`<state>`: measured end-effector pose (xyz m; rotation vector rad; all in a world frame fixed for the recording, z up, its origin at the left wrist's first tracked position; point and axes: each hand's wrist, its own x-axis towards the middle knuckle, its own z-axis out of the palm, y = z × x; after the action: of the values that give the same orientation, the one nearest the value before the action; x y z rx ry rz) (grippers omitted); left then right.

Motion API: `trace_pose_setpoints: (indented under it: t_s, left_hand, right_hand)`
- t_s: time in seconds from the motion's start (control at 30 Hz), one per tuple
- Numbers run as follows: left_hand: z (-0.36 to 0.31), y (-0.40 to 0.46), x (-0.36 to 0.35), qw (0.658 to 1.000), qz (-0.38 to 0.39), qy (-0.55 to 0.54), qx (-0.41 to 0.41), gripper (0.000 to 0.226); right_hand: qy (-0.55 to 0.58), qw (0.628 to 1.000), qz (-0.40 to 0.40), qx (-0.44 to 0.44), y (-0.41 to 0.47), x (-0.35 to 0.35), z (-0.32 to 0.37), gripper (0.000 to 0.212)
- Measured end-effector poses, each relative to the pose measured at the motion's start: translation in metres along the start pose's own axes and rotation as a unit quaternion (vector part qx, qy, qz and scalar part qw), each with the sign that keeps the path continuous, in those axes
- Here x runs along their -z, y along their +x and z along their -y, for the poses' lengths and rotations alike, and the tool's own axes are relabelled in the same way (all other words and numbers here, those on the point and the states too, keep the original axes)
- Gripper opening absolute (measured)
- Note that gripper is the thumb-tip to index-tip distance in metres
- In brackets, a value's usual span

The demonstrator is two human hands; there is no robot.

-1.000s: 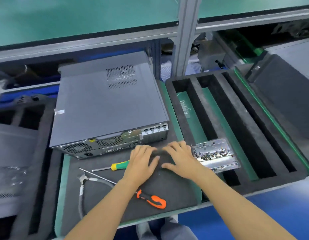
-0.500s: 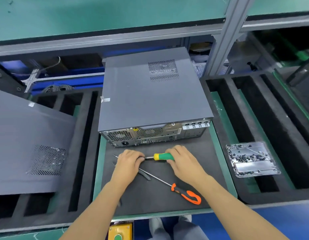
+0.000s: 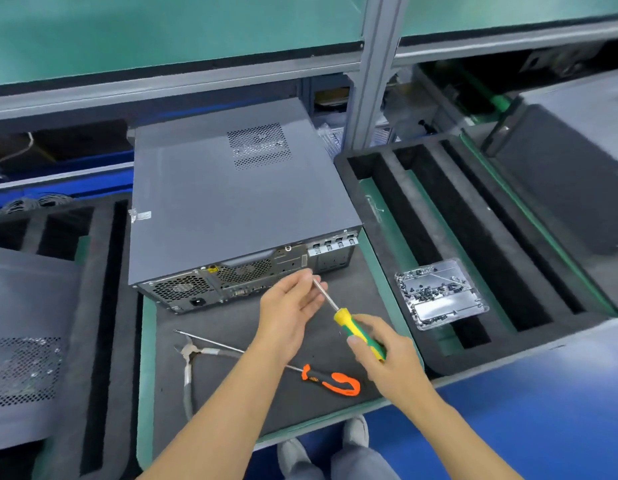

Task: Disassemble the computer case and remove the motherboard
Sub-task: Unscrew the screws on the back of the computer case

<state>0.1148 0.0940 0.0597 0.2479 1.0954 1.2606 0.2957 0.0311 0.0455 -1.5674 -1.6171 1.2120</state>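
Note:
A closed grey computer case [image 3: 231, 209] lies flat on the dark foam mat [image 3: 266, 403], its rear ports facing me. My right hand [image 3: 383, 355] grips the yellow-green handle of a screwdriver [image 3: 349, 323], held above the mat just in front of the case's rear panel. The metal shaft points up and left. My left hand [image 3: 290, 310] is palm-up beside it, and its fingertips pinch the shaft near the tip.
An orange-handled screwdriver [image 3: 331, 382] and a pair of cutters [image 3: 191, 358] lie on the mat. A clear tray of screws [image 3: 439, 292] sits on the slotted black foam tray [image 3: 473, 237] at right. A removed grey panel [image 3: 20, 341] rests on the left foam tray.
Both hands lay on the mat by the screwdriver; my right hand has lifted it by the handle, and my left hand has turned palm-up to hold the shaft.

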Motion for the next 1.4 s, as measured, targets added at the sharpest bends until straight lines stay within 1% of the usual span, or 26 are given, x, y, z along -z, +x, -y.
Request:
trace_pose_setpoints:
  t_s: [0.07,0.17,0.33,0.5,0.6,0.87,1.0,1.1,1.13,1.17,1.2,1.27,1.33,1.37,1.4]
  left_hand:
    - [0.001,-0.002,-0.025,1.000,0.013,0.002,-0.001,0.011]
    - [0.001,0.002,-0.059,0.999,0.007,0.047,-0.024,0.012]
    - [-0.004,0.013,-0.089,0.996,-0.022,0.077,-0.042,0.010]
    - [-0.007,0.020,-0.091,0.993,-0.055,0.090,-0.053,0.009]
    - [-0.006,0.021,-0.091,0.993,-0.068,0.083,-0.045,0.009]
    - [-0.005,0.024,-0.089,0.992,-0.068,0.099,-0.033,0.011]
    - [-0.005,0.026,-0.090,0.992,-0.075,0.095,-0.029,0.010]
    - [-0.005,0.026,-0.093,0.992,-0.088,0.086,-0.023,0.009]
    - [-0.005,0.027,-0.094,0.992,-0.094,0.083,-0.021,0.008]
    - [-0.005,0.027,-0.094,0.992,-0.098,0.080,-0.020,0.008]
    - [-0.004,0.027,-0.095,0.992,-0.099,0.075,-0.019,0.008]
    - [-0.004,0.027,-0.095,0.993,-0.099,0.063,-0.019,0.008]
    - [-0.004,0.027,-0.097,0.993,-0.099,0.054,-0.020,0.008]
    - [-0.004,0.027,-0.097,0.994,-0.099,0.051,-0.021,0.008]
    - [-0.003,0.027,-0.097,0.994,-0.098,0.049,-0.021,0.008]
  right_hand:
    - [0.015,0.999,-0.030,0.003,-0.003,0.006,0.005,0.022]
    - [0.040,0.997,-0.061,-0.011,-0.003,0.015,0.013,0.026]
    - [0.058,0.996,-0.074,-0.007,0.011,0.026,0.027,0.029]
    - [0.080,0.994,-0.070,0.009,0.020,0.026,0.034,0.029]
    - [0.077,0.994,-0.075,0.011,0.020,0.027,0.033,0.020]
    - [0.059,0.994,-0.086,0.012,0.021,0.028,0.032,0.018]
    - [0.074,0.993,-0.088,-0.007,0.020,0.028,0.038,0.023]
    - [0.154,0.984,-0.063,-0.064,0.020,0.031,0.046,0.034]
    - [0.206,0.972,-0.052,-0.099,0.020,0.031,0.048,0.034]
    - [0.278,0.950,-0.040,-0.140,0.021,0.033,0.050,0.032]
    - [0.364,0.914,-0.019,-0.180,0.023,0.035,0.051,0.029]
    - [0.521,0.818,0.042,-0.238,0.026,0.040,0.055,0.032]
    - [0.618,0.736,0.078,-0.265,0.030,0.046,0.056,0.036]
    - [0.647,0.706,0.086,-0.274,0.031,0.047,0.056,0.037]
    - [0.664,0.687,0.091,-0.282,0.032,0.048,0.057,0.039]
